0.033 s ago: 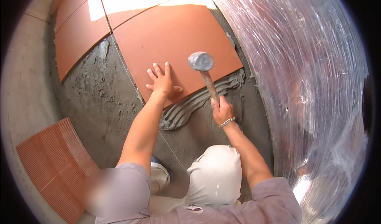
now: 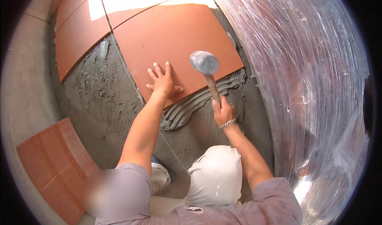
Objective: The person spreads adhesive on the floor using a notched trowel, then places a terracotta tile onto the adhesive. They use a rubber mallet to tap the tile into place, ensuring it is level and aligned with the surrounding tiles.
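Observation:
A large terracotta tile (image 2: 179, 38) lies on grey mortar with its near corner toward me. My left hand (image 2: 162, 83) rests on its near left part, fingers spread and palm down. Wrapped round a wooden handle, my right hand (image 2: 224, 111) holds a mallet (image 2: 204, 63). The grey mallet head is slightly blurred and appears over the tile's near right part; whether it touches the tile I cannot tell. Ridged wet mortar (image 2: 179, 114) shows along the tile's near edge. A thin string (image 2: 126, 67) runs past the tile's left edge.
More terracotta tiles (image 2: 77, 38) lie at the far left. A ribbed tile (image 2: 57, 161) leans or lies near the pale wall (image 2: 24, 77) on the left. Plastic-wrapped stacks (image 2: 306, 73) stand along the right. Rough grey mortar (image 2: 95, 89) covers the floor between. Bright sunlight falls across the far tiles.
The mallet head has shifted slightly to the right, turning a little in my right hand. My left hand and the tile have stayed in place.

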{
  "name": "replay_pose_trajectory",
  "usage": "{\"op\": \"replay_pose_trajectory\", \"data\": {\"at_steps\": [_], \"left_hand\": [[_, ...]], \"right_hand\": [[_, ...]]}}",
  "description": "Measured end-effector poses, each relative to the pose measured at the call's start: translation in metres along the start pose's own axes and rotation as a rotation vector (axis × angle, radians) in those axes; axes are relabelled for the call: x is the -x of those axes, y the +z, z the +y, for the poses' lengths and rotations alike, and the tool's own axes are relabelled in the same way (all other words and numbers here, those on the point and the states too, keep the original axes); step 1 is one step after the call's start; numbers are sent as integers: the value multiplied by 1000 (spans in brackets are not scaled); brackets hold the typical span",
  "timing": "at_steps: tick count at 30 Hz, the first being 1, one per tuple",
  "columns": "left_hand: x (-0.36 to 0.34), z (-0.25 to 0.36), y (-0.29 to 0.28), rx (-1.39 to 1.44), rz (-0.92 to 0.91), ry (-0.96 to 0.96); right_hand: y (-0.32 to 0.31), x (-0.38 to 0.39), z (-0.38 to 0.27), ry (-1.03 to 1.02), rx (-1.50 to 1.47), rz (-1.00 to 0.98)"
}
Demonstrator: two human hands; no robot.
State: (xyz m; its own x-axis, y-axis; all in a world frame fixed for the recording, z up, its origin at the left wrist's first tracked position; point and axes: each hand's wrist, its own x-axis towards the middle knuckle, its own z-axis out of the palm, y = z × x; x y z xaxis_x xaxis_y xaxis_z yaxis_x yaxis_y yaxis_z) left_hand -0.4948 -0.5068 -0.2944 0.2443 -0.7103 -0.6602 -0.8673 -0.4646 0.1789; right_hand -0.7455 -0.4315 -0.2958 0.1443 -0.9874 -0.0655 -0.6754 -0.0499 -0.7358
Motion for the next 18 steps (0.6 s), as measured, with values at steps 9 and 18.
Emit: {"op": "replay_pose_trajectory", "data": {"at_steps": [9, 18], "left_hand": [[-5, 2, -3, -7, 16, 3], [-9, 4, -5, 3, 38, 17]], "right_hand": [[5, -1, 18, 67, 102, -52], [7, -4, 24, 191, 113, -122]]}}
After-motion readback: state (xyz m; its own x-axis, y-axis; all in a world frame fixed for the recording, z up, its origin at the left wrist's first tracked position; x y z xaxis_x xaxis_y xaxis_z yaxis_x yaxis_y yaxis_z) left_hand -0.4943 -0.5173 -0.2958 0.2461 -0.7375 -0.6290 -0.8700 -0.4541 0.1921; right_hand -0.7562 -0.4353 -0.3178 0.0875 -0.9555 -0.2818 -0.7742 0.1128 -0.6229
